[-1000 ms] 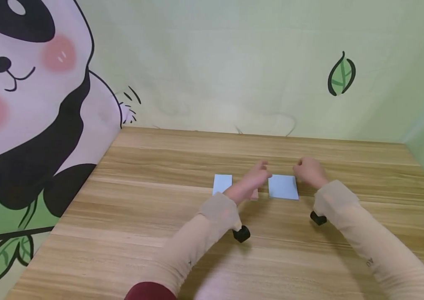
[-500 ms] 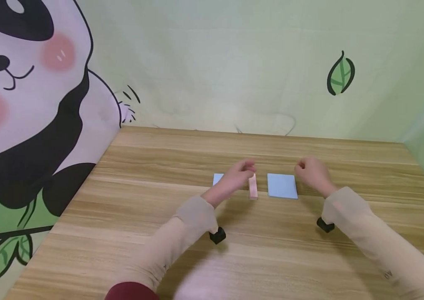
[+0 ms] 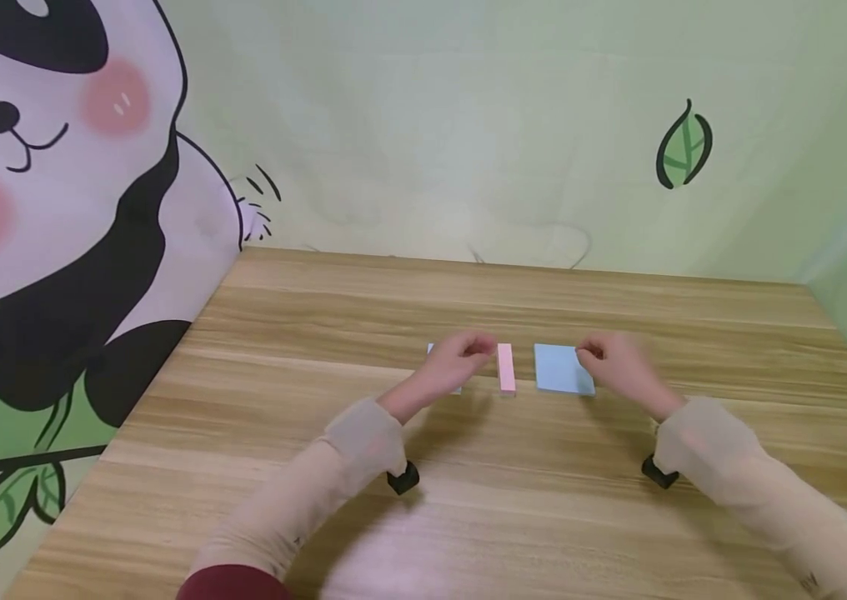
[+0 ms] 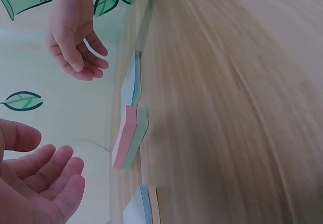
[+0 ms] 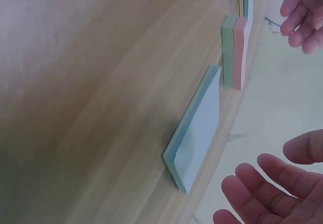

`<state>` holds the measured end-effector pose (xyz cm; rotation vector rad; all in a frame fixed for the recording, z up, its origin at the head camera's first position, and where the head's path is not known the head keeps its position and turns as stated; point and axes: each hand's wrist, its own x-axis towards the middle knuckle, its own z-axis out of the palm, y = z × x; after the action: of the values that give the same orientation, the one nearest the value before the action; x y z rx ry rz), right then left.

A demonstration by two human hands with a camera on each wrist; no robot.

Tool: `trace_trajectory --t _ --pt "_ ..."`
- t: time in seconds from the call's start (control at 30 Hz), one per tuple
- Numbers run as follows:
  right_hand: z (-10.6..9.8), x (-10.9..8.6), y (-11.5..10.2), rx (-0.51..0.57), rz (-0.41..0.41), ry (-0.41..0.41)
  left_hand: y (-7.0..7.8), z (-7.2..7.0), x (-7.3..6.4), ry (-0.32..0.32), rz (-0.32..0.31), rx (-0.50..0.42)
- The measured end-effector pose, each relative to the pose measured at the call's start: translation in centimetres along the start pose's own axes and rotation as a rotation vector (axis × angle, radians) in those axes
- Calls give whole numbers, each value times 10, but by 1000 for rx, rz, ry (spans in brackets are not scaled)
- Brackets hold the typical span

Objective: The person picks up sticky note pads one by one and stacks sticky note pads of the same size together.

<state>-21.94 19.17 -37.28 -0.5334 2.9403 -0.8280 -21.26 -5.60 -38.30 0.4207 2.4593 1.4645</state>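
Observation:
Three small paper note pads lie in a row on the wooden table. My left hand [image 3: 455, 362], fingers loosely bent and holding nothing, hovers over the left pad [image 4: 135, 211], which is blue on top with an orange layer below and mostly hidden in the head view. Just right of the fingertips lies a narrow stack [image 3: 506, 369], pink over green. The square light blue pad [image 3: 560, 368] is on the right. Above its right edge my right hand [image 3: 622, 367] is held with relaxed, curved fingers and nothing in them.
A wood-grain table [image 3: 513, 517] extends around the pads to a pale green wall cloth [image 3: 423, 150] with a printed panda [image 3: 71, 208] and leaves. Each wrist carries a small black block, such as the left one [image 3: 403, 477].
My left hand has moved left, from beside the square blue pad to over the left pad, uncovering the pink stack. My right hand has shifted slightly left over the square pad's edge.

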Motion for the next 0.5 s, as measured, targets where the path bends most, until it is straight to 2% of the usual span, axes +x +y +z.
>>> trace_trajectory --t 0.13,0.3,0.5 --pt "4 -4 -6 18 -23 -21 0 0 -3 -5 21 55" --pt "6 -10 -13 16 -29 -73 0 1 -9 -31 6 117" --pt "16 -13 -11 48 -127 -105 -3 4 -17 -86 4 186"
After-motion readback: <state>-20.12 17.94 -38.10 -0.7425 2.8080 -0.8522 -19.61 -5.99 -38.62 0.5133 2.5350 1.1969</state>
